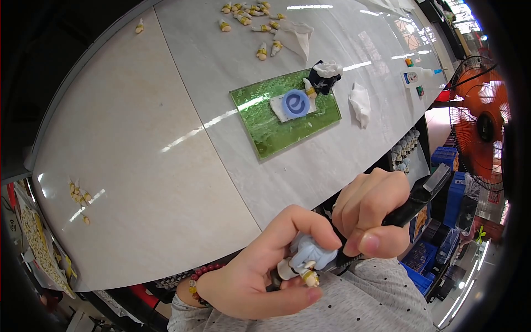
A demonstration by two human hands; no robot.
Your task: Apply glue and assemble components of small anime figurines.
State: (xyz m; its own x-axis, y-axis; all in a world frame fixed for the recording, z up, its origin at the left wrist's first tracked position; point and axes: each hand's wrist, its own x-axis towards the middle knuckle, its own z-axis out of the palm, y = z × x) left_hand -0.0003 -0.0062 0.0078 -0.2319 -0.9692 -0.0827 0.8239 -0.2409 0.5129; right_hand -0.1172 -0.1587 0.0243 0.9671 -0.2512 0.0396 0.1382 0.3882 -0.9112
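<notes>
In front of my body, my left hand (260,265) is closed around a small figurine (312,254) with pale blue hair and a yellow-and-white part at its lower front. My right hand (376,207), just to the right, grips a slim black-handled tool (425,195) with a grey end. Its working end points toward the figurine; my fingers partly hide it, so its kind is unclear. Beyond my hands lies a green glass plate (249,130). It carries a white pad (279,109), a round blue piece (296,103) and a small doll part (310,89).
A dark pouch with white tissue (326,76) stands at the plate's far corner. A crumpled tissue (360,105) and a white glue bottle (418,77) lie rightward. Several doll parts (242,19) are scattered far back, more (79,192) at left. An orange fan (480,124) stands right.
</notes>
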